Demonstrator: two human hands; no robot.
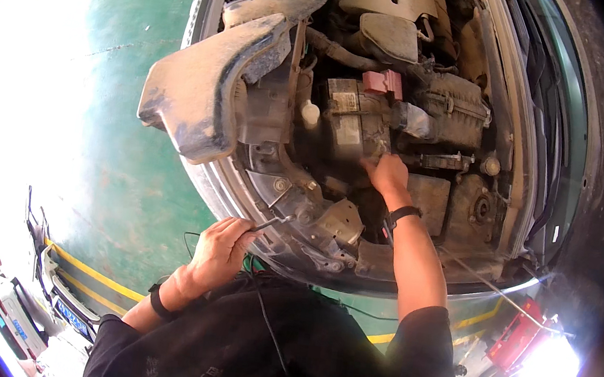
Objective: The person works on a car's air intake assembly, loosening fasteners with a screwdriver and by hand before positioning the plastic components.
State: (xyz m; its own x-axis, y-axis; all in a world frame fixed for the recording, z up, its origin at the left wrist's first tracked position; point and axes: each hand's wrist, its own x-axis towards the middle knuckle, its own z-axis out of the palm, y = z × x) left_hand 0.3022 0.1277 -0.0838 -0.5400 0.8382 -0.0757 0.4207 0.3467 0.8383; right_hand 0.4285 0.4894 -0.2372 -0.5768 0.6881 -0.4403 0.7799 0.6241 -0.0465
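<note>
Black shirt [221, 327] is seen closest. Slim metal tool [271, 223] is gripped in the left hand [221, 246], over the front corner of the car [427, 198]; right hand [390, 174] is held at the near end of the dusty battery [350, 116], can't be told if anything's gripped.

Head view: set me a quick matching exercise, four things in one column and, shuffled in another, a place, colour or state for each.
1. left hand
2. right hand
3. battery terminal cover
4. floor

A. red
B. green with yellow lines
C. at the near end of the battery
D. gripping a slim metal tool

Pairs: 1-D, 2-C, 3-A, 4-B
</note>
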